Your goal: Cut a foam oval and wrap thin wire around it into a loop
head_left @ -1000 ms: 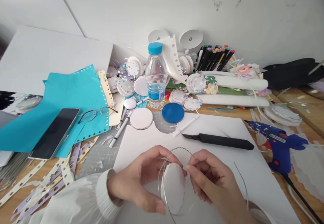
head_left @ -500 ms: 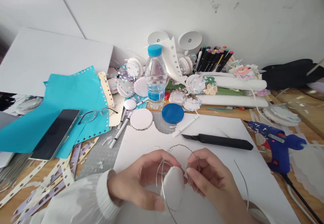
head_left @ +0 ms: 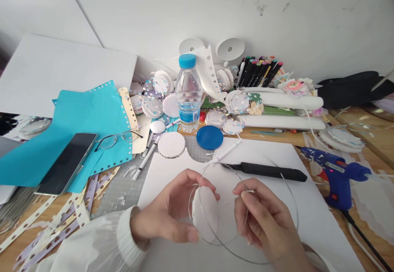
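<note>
My left hand [head_left: 168,214] is closed around the edge of a white round disc [head_left: 207,216], with the fingers behind it and the thumb at its near side. The disc stands on edge, tilted toward me. A thin silver wire [head_left: 240,259] loops around and across the disc. My right hand [head_left: 264,218] pinches the wire between thumb and forefinger, right of the disc and apart from it. Beneath both hands lies a white board [head_left: 163,181] with a curved cut-out. A black craft knife [head_left: 273,171] rests on it just beyond my right hand.
A water bottle [head_left: 188,95], a blue disc [head_left: 209,137] and a white disc [head_left: 171,144] stand beyond the board. At right is a blue glue gun [head_left: 338,177] with a cord. A phone [head_left: 68,161] and glasses [head_left: 107,141] lie left on blue paper [head_left: 89,112].
My right hand has moved right, away from the disc, drawing the wire into a wider loop. The disc, in my left hand, has shifted slightly left and up.
</note>
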Motion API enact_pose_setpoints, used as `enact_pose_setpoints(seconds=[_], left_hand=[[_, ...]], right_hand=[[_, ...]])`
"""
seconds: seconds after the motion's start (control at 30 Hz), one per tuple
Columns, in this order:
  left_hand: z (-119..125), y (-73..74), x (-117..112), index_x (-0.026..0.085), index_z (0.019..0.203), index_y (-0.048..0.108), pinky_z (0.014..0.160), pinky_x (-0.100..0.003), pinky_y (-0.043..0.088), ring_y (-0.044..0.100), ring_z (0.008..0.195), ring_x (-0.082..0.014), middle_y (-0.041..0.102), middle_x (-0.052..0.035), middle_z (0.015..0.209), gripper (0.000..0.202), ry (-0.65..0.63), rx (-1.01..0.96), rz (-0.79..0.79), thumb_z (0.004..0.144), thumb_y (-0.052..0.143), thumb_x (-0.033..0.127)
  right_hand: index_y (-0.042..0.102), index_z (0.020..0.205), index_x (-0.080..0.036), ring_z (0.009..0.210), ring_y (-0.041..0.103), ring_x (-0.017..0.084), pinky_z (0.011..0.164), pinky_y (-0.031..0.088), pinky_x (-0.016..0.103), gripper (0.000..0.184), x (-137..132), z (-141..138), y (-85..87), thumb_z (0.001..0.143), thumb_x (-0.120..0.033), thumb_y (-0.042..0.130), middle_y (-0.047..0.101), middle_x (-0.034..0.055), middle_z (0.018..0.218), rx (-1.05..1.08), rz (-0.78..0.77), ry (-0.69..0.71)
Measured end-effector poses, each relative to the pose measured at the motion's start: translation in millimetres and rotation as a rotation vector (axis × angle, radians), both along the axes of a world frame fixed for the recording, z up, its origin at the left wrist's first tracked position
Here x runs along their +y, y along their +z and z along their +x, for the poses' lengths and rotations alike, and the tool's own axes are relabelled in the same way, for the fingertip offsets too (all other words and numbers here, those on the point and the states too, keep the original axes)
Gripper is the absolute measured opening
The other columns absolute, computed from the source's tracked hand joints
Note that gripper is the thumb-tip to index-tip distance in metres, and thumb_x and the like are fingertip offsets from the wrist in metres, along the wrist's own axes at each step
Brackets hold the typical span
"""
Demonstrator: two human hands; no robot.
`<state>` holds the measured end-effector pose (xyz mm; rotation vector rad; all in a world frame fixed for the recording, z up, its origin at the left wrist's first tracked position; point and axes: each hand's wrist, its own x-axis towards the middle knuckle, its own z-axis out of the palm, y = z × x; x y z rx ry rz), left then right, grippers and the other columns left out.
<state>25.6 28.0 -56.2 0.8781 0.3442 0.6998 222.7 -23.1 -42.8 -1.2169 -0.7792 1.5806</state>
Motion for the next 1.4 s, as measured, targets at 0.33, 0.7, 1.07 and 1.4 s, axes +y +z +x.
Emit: enact_pose_setpoints(seconds=[0.33,0.7,1.07,1.4], left_hand=[[1.4,-2.7,0.3,0.022,0.104,0.056,0.087,-0.035,0.044,0.056,0.106,-0.0239,0.061,-0.007,0.11,0.07,0.059,-0.032,0.011,0.045,0.093,0.014],[0.5,-4.8,-3.0,0.02,0.103,0.056,0.086,-0.034,0.046,0.058,0.103,-0.0229,0.063,-0.0074,0.108,0.07,-0.009,-0.01,0.002,0.044,0.093,0.014],[-0.7,-6.1,0.6,0.026,0.114,0.045,0.088,-0.041,0.045,0.049,0.122,-0.0312,0.047,-0.013,0.135,0.061,0.1,0.076,0.182,0.063,0.075,0.011],[-1.0,-3.9,-1.1,0.028,0.117,0.044,0.086,-0.039,0.046,0.051,0.117,-0.0294,0.049,-0.0095,0.124,0.064,0.163,0.143,0.261,0.061,0.07,0.01]], right_hand=[[0.054,0.088,-0.02,0.033,0.042,0.005,0.032,0.024,0.013,0.036,0.4,-0.3,-5.2,0.084,-0.055,0.064,0.058,-0.0042,0.047,0.036,0.015,0.029],[0.054,0.091,-0.021,0.036,0.045,0.005,0.033,0.026,0.012,0.029,0.5,-0.8,-6.7,0.089,-0.049,0.061,0.059,-0.0044,0.05,0.022,0.06,-0.018],[0.056,0.102,-0.02,0.038,0.047,0.007,0.035,0.032,0.014,0.035,1.2,0.7,-13.2,0.091,-0.053,0.055,0.059,-0.0032,0.051,-0.172,0.065,0.091],[0.047,0.099,-0.023,0.038,0.049,0.008,0.035,0.034,0.014,0.031,1.4,-0.9,-12.0,0.09,-0.053,0.055,0.061,-0.0047,0.053,-0.222,0.005,0.129]])
